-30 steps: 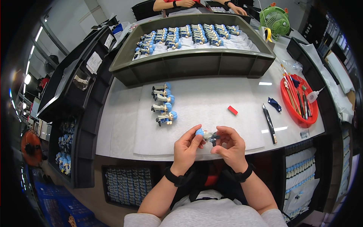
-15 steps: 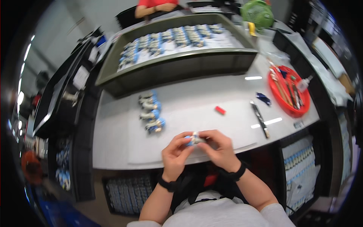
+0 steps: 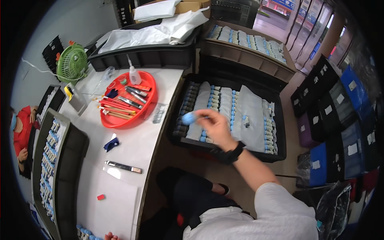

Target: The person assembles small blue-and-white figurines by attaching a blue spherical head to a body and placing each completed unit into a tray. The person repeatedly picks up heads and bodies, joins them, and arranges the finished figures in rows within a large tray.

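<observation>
My right hand (image 3: 216, 127) is closed, pinching a small figurine (image 3: 189, 118) whose rounded blue top shows; the rest is blurred or behind my fingers. It is held above a black crate (image 3: 280, 136), where rows of similar blue-and-cream figurines lie between white sheets. On one sheet in this crate lies a single figurine (image 3: 246, 121). Only the fingertips of my left hand (image 3: 111, 237) show, at the bottom edge over the worktable (image 3: 90, 168); they look apart, with nothing visible in them. Beside them is a group of blue-topped figurines (image 3: 85, 232).
The table holds a red tray (image 3: 154, 96) of brushes and pens, a marker (image 3: 123, 167), a dark blue scrap (image 3: 111, 144) and a red block (image 3: 101, 197). A grey-green bin (image 3: 68, 156) stands left, a fan (image 3: 73, 62) behind. Stacked boxes (image 3: 320, 160) line the right; a person (image 3: 24, 136) sits far left.
My view has swung to the right. Both hands were together at the table's front edge around a figurine; now my right hand holds one over the black crate, and my left hand stays by the table.
</observation>
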